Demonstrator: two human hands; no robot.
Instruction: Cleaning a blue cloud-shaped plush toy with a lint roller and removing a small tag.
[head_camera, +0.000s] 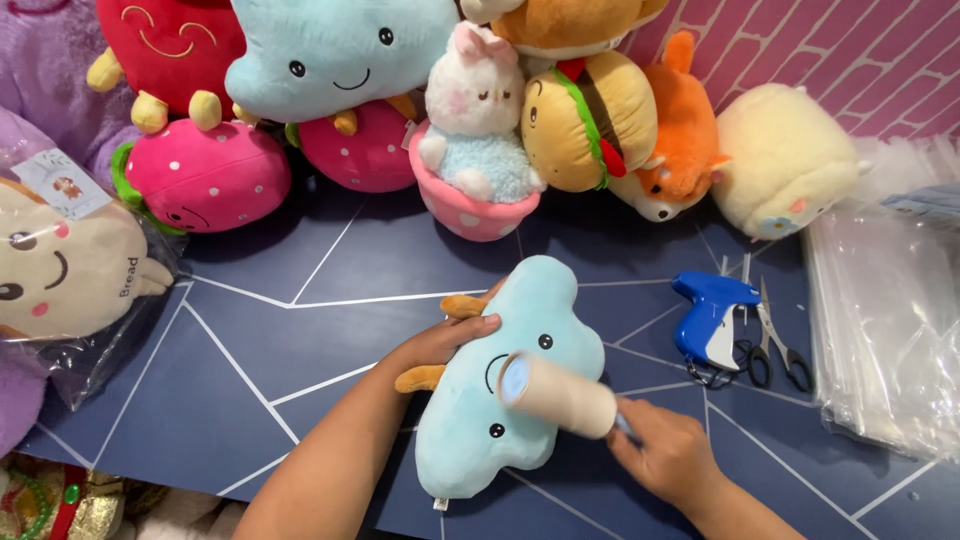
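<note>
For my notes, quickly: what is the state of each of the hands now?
Left hand: open, resting flat on the blue cloud plush.
Right hand: closed, holding the lint roller by its handle.

Both forearms come in from the bottom edge, bare to the wrist. The left hand (445, 340) lies palm down with the arm angled up and to the right, fingers stretched forward and slightly spread, pressing flat rather than gripping; the thumb is hidden. The right hand (668, 455) sits lower and to the right, its arm entering from the bottom right corner, knuckles up and fingers curled closed around a thin handle, though the grip itself is partly hidden from this angle.
</note>
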